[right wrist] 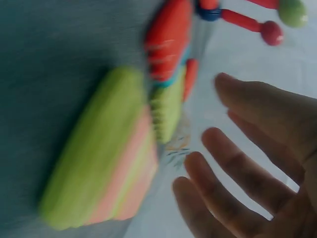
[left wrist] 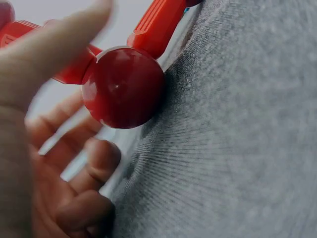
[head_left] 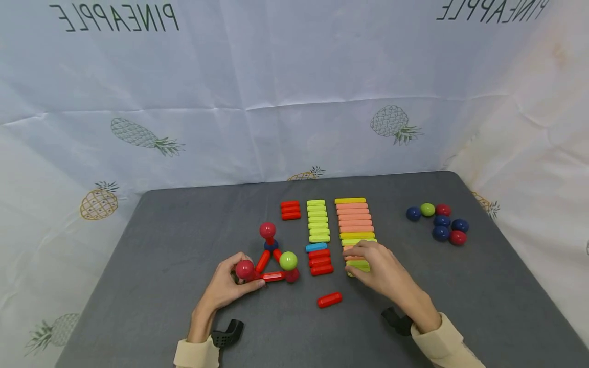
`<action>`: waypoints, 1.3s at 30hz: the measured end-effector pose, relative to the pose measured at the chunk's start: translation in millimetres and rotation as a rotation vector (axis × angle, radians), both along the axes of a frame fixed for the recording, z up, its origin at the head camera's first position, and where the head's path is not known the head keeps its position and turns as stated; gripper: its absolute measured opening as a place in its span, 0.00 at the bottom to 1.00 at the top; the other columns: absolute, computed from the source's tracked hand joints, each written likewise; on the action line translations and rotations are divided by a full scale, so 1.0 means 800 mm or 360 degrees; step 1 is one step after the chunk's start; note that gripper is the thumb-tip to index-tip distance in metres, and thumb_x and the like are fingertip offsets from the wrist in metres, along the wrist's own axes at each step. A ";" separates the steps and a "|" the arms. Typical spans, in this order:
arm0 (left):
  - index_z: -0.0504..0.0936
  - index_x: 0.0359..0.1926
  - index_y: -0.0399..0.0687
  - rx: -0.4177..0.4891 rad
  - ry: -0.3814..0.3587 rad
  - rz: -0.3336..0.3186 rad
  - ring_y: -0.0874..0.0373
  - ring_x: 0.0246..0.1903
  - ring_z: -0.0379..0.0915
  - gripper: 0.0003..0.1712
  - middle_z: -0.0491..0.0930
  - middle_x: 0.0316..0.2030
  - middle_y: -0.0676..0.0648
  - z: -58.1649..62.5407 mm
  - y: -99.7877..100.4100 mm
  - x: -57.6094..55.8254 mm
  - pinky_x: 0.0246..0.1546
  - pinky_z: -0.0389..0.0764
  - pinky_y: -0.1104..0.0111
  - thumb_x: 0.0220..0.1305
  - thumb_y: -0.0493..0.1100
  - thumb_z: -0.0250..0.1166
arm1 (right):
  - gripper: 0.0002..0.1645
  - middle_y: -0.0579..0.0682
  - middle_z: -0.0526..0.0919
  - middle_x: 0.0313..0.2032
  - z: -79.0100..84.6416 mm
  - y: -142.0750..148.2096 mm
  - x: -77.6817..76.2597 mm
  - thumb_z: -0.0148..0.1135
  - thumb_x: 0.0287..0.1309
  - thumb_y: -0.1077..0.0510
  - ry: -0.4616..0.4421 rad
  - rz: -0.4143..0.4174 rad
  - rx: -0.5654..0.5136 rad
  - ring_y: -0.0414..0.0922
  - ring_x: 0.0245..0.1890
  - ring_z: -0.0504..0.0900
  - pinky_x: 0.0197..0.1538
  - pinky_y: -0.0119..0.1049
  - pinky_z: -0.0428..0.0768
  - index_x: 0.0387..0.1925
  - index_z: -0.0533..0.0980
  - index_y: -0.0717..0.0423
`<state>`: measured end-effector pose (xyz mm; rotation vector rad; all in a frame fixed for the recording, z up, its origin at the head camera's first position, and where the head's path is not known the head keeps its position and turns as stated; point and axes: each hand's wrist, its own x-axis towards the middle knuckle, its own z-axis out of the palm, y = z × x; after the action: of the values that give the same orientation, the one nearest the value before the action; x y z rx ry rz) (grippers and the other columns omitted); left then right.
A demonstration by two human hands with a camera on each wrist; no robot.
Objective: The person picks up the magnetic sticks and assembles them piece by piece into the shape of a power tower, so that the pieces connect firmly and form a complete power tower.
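A frame of red rods [head_left: 273, 276] joined by balls sits on the table's left side. Its back corner is a blue ball [head_left: 271, 246] bearing an upright rod topped with a red ball [head_left: 267, 229]; a green ball [head_left: 288, 260] tops the right corner. My left hand [head_left: 223, 287] holds the left corner, its thumb in front and fingers behind, below a raised red ball [head_left: 245, 270]. In the left wrist view a lower red ball [left wrist: 124, 87] is close against the table. My right hand [head_left: 386, 271], fingers loosely spread, hovers over the near end of a long column of pink, yellow and green rods [head_left: 355, 216].
A loose red rod [head_left: 330, 300] lies between the hands. Left of the long column are green rods [head_left: 318, 220], one blue rod [head_left: 316, 247], near red rods [head_left: 321, 261] and far red rods [head_left: 290, 210]. Several loose balls [head_left: 440, 233] rest at right. A cloth [head_left: 276, 143] hangs behind the table.
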<state>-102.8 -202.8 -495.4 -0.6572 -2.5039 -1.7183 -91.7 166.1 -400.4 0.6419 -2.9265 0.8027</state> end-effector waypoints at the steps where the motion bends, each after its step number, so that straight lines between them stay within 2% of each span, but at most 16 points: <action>1: 0.79 0.35 0.50 0.0069 0.0028 -0.0020 0.60 0.19 0.64 0.18 0.75 0.28 0.51 -0.001 -0.001 0.000 0.20 0.69 0.73 0.50 0.34 0.80 | 0.15 0.47 0.88 0.38 -0.003 0.005 0.002 0.79 0.49 0.63 -0.0040 -0.0003 0.0044 0.44 0.38 0.83 0.40 0.39 0.84 0.42 0.88 0.55; 5: 0.84 0.39 0.42 0.0259 0.0135 -0.0109 0.56 0.18 0.61 0.17 0.78 0.32 0.51 -0.003 -0.003 -0.001 0.17 0.67 0.73 0.48 0.24 0.76 | 0.14 0.43 0.87 0.36 -0.017 0.016 0.009 0.80 0.48 0.64 -0.0141 -0.0023 0.0217 0.41 0.38 0.83 0.43 0.40 0.85 0.39 0.88 0.54; 9: 0.88 0.39 0.39 0.0275 0.0164 -0.0136 0.61 0.17 0.60 0.16 0.79 0.30 0.52 -0.004 -0.004 -0.001 0.16 0.64 0.75 0.49 0.24 0.76 | 0.15 0.44 0.85 0.35 -0.030 0.020 0.012 0.80 0.45 0.66 -0.0053 -0.0003 0.0317 0.42 0.38 0.82 0.43 0.41 0.85 0.39 0.88 0.55; 15: 0.87 0.31 0.45 0.0283 0.0170 -0.0103 0.61 0.17 0.60 0.14 0.75 0.25 0.48 -0.004 -0.003 0.000 0.15 0.63 0.74 0.48 0.24 0.76 | 0.18 0.44 0.84 0.32 -0.039 0.018 0.014 0.81 0.42 0.68 0.0087 0.0071 0.0307 0.41 0.35 0.80 0.41 0.37 0.84 0.39 0.88 0.55; 19: 0.83 0.26 0.48 0.0293 0.0168 -0.0097 0.60 0.17 0.59 0.16 0.71 0.22 0.47 -0.005 -0.003 -0.001 0.15 0.62 0.74 0.47 0.24 0.77 | 0.18 0.45 0.86 0.34 -0.039 0.016 0.015 0.81 0.42 0.69 0.0026 0.0069 0.0288 0.42 0.36 0.81 0.41 0.38 0.85 0.38 0.88 0.53; 23: 0.84 0.27 0.48 0.0301 0.0171 -0.0100 0.60 0.17 0.59 0.16 0.70 0.22 0.46 -0.006 -0.004 -0.001 0.15 0.63 0.74 0.47 0.24 0.77 | 0.17 0.44 0.87 0.38 -0.028 0.012 0.015 0.80 0.45 0.67 -0.0066 0.0078 0.0267 0.41 0.38 0.82 0.42 0.38 0.85 0.39 0.86 0.52; 28: 0.84 0.27 0.48 0.0304 0.0154 -0.0104 0.61 0.17 0.60 0.15 0.70 0.22 0.46 -0.007 -0.004 -0.002 0.15 0.64 0.74 0.48 0.24 0.76 | 0.18 0.42 0.86 0.40 0.009 -0.004 0.009 0.76 0.53 0.63 0.0001 0.0174 0.0043 0.37 0.36 0.79 0.39 0.32 0.82 0.48 0.85 0.52; 32: 0.84 0.27 0.48 0.0311 0.0161 -0.0104 0.60 0.16 0.59 0.16 0.70 0.21 0.45 -0.006 -0.004 -0.002 0.15 0.63 0.74 0.48 0.23 0.76 | 0.20 0.42 0.84 0.39 0.044 -0.036 0.003 0.74 0.57 0.62 0.0069 0.0216 -0.0289 0.35 0.36 0.77 0.39 0.29 0.80 0.53 0.83 0.52; 35: 0.85 0.27 0.48 0.0311 0.0161 -0.0106 0.60 0.16 0.59 0.16 0.70 0.21 0.45 -0.006 -0.004 -0.002 0.15 0.63 0.74 0.48 0.23 0.76 | 0.20 0.43 0.86 0.42 0.067 -0.066 -0.001 0.75 0.57 0.62 0.0149 0.0291 -0.0558 0.36 0.39 0.81 0.44 0.32 0.84 0.52 0.82 0.53; 37: 0.85 0.28 0.48 0.0307 0.0158 -0.0107 0.60 0.16 0.59 0.16 0.70 0.20 0.45 -0.007 -0.004 -0.002 0.15 0.63 0.74 0.48 0.23 0.76 | 0.21 0.45 0.87 0.44 0.078 -0.086 -0.004 0.74 0.57 0.63 0.0142 0.0359 -0.0712 0.37 0.42 0.83 0.48 0.34 0.85 0.52 0.82 0.53; 39: 0.84 0.27 0.48 0.0299 0.0157 -0.0108 0.60 0.16 0.59 0.16 0.69 0.20 0.46 -0.007 -0.003 -0.002 0.15 0.63 0.74 0.48 0.24 0.76 | 0.20 0.46 0.87 0.46 0.083 -0.104 -0.008 0.74 0.58 0.63 0.0055 0.0423 -0.0847 0.39 0.44 0.86 0.51 0.36 0.86 0.52 0.81 0.53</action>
<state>-104.8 -205.5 -500.8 -0.7969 -2.2458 -1.8645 -97.7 83.0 -333.8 0.9731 -2.4479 1.4987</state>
